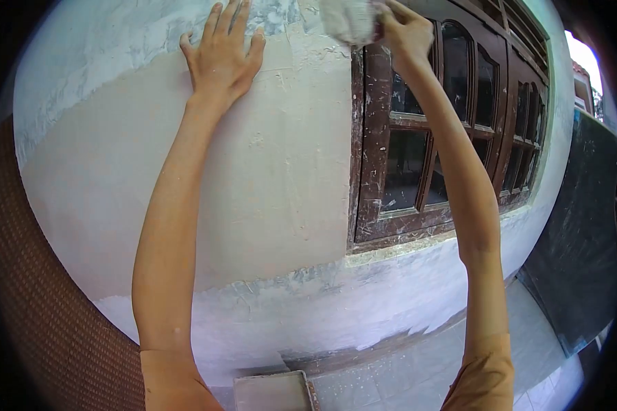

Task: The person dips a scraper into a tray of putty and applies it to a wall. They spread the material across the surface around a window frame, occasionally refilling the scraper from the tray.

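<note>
High on the wall, my left hand point(225, 63) lies flat with its fingers spread against the surface, holding nothing. My right hand point(406, 38) is closed on a flat tool smeared with white putty point(349, 20), at the upper left corner of the window. Its handle is hidden by my fingers, and the top edge of the view cuts it off. Under both hands the wall point(274, 164) carries a smooth cream coat with small ridges and specks. Above and below that coat are patchy bluish-white areas.
A brown wooden window frame point(373, 192) with glass panes and white splashes is to the right. Woven matting point(41, 274) borders the left side. Below are a shallow tray point(271, 390) and a speckled floor point(391, 377). A dark panel point(586, 226) stands far right.
</note>
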A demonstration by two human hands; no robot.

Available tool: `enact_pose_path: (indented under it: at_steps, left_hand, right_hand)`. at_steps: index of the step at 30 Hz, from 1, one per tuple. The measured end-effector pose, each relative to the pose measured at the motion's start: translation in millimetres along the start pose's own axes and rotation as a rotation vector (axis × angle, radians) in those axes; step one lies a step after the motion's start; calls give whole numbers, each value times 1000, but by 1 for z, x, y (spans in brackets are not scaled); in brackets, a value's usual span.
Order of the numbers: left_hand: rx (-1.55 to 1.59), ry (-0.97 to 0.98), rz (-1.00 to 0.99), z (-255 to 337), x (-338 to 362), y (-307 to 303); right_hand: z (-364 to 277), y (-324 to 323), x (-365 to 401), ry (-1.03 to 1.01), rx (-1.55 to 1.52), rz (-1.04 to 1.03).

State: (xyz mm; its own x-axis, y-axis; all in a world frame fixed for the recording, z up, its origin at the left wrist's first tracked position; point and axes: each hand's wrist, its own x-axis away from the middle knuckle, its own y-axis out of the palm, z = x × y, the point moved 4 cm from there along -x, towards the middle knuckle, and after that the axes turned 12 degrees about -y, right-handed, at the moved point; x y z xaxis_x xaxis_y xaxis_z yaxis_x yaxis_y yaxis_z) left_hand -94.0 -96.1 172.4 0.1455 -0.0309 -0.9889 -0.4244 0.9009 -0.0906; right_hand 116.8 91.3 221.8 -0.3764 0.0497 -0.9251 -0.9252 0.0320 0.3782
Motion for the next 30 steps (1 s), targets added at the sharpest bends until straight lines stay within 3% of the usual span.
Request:
enact_pose_path:
  at_steps: [2,4,6,8,9,10,13,16,18,20,21,22,24,25,28,30]
  left_hand:
    - [2,5,8,-2,-1,4]
    - [-8,0,25,-2,0,7]
    - [-11,-3,43,0,0,7]
    - [-25,-6,8,0,1,2]
    - [-23,-6,5,0,1,2]
    - [-26,-4,5,-1,1,1]
    - [-24,-4,7,-2,0,2]
    - [-22,-17,-2,0,1,4]
    - [-24,-30,-10,-1,-1,4]
    - [-55,-20,-40,-3,-4,8]
    - [-55,-16,-40,-2,-3,4]
    - [-40,-15,-48,-1,0,1]
    - [-27,-20,-51,-1,-1,-3]
    - [-22,-22,-53,0,-1,-2]
    - [-26,-18,-50,0,0,-1]
    - [-34,-10,-46,1,0,-1]
  right_hand:
    - [19,-23,-10,176,-178,120]
    - [14,-40,-15,167,-146,206]
    - [6,-29,-11,130,-377,96]
    - [-30,-10,12,134,-404,-212]
    - [-43,-7,20,147,-205,-341]
    - [-36,1,23,-44,-114,-336]
    - [-28,-15,20,40,-117,-277]
    - [-11,-40,1,26,-153,-2]
    - [-16,-34,8,79,-244,-25]
    - [-41,-22,26,121,-234,-226]
    - [-38,-19,27,37,-51,-293]
    - [-32,-20,25,39,-52,-287]
    - [-17,-33,14,117,-87,-112]
    - [-10,-37,6,58,-147,21]
    - [-13,-35,-9,98,-182,72]
    - [-22,-6,-4,74,-327,-6]
